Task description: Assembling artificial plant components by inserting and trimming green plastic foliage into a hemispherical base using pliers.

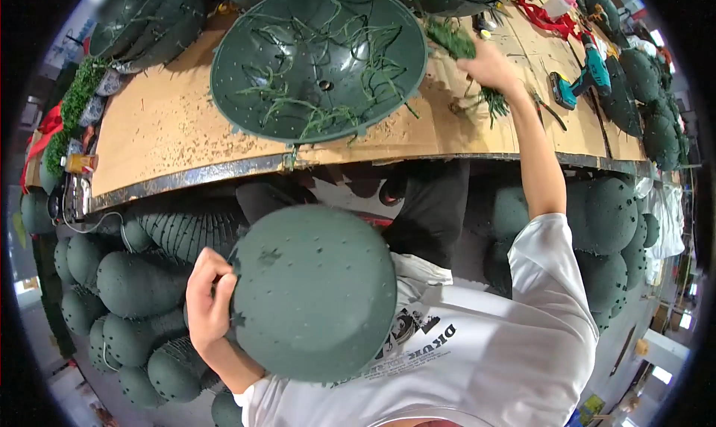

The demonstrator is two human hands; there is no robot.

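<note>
My left hand point(209, 302) grips the rim of a dark green plastic dome shell point(313, 293), held against my white shirt with its rounded outside facing up. My right hand point(488, 67) reaches out over the workbench and is closed on a bunch of green artificial grass sprigs point(494, 100), beside a tuft of green foliage point(451, 38). Another green dome shell point(321, 58) lies open side up on the cardboard-covered bench point(160, 129), with loose grass strands scattered inside it.
Several green dome shells are stacked under and left of the bench point(134, 285) and at the right point(608, 214). A teal cordless drill point(582, 80) and red cloth point(548, 20) lie on the bench at the right. More shells sit at the back left point(149, 17).
</note>
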